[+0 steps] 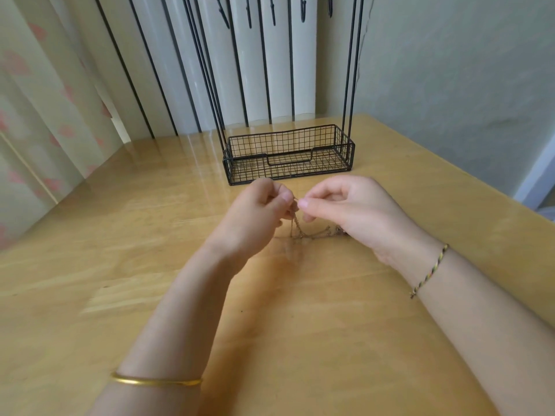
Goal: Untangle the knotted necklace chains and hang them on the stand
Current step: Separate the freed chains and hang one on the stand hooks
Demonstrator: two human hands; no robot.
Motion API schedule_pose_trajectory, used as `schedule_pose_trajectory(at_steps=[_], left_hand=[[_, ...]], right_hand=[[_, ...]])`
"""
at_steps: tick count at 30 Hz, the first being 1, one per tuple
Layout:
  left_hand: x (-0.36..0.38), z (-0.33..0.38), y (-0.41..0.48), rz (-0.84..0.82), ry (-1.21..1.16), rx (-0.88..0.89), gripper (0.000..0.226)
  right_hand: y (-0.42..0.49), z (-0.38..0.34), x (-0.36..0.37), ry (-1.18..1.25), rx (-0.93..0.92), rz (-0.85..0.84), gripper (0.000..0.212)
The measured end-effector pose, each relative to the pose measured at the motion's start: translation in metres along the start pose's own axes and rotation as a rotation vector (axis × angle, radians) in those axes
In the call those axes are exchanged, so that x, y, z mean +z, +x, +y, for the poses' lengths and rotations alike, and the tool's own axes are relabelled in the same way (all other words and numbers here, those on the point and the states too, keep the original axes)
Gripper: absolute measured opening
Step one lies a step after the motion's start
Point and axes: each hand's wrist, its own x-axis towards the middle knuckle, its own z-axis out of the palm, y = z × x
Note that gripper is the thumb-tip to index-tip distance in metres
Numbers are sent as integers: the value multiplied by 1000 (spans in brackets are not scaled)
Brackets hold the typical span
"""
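Hanging in a tangled bunch between the two hands, the necklace chains (300, 228) are lifted at their upper end and trail down to the table (300, 325), where a loose spread lies just beside the heel of the right hand (354, 211). Blur hides the links, so the number of chains cannot be told.

Assessment: untangling is under way and not finished. No chain hangs from the hooks (272, 13) of the stand (345, 145), which sits beyond the hands on the table. All of the hanging is left to do.

The left hand (258, 211) has its fingers curled, with thumb and fingertips pinching the top of the bunch, and the wrist is raised off the table. The right hand pinches the chain between thumb and forefinger, close against the left hand's hold, with the other fingers loosely curled and the heel low to the surface. The two pinches nearly touch.

A gold bangle (156, 381) sits on the left forearm and a braided cord (429, 270) on the right wrist.
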Motion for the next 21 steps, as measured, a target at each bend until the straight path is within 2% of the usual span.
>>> schedule_pose_trajectory(at_steps=[6, 9, 13, 16, 21], left_hand=[[-3, 5, -3, -73, -171, -7, 12], [-5, 5, -2, -73, -234, 7, 13], [-7, 3, -1, -38, -199, 18, 16], [-8, 0, 0, -1, -104, 31, 15], [-10, -4, 4, 107, 306, 117, 18]], right_hand=[[3, -1, -2, 5, -91, 153, 8], [4, -3, -3, 106, -108, 227, 8], [7, -5, -6, 322, -60, 312, 12], [8, -7, -8, 515, 3, 385, 15], [12, -5, -14, 687, 98, 521, 18]])
